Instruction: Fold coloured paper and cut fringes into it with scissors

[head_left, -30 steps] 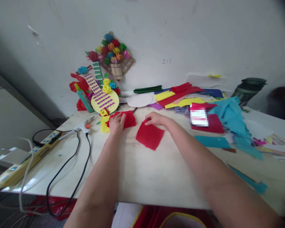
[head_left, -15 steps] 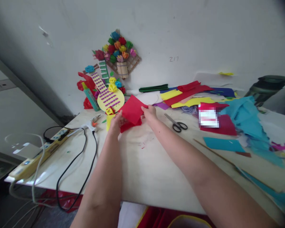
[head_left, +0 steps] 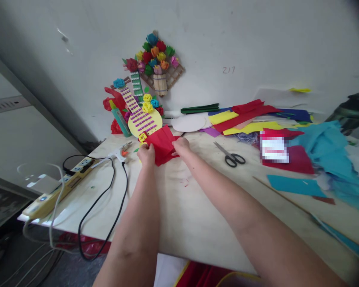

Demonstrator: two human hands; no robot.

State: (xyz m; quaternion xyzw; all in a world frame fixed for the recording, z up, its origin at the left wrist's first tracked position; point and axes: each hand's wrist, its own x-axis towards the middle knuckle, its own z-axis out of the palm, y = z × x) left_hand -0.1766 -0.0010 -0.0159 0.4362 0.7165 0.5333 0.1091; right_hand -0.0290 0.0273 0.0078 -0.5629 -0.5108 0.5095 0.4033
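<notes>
Head view: left hand (head_left: 146, 154) and right hand (head_left: 182, 146) sit slightly apart left of mid-frame, each seeming to pinch opposite edges of a red sheet (head_left: 163, 141). Half a second ago it was held up flat; now it sits lower, over other red material (head_left: 158, 162), so the pieces look gathered into one layered bundle. Just left lies a glue gun (head_left: 119, 154); right of centre, scissors (head_left: 231, 156); behind, a guitar-shaped craft (head_left: 145, 121).
</notes>
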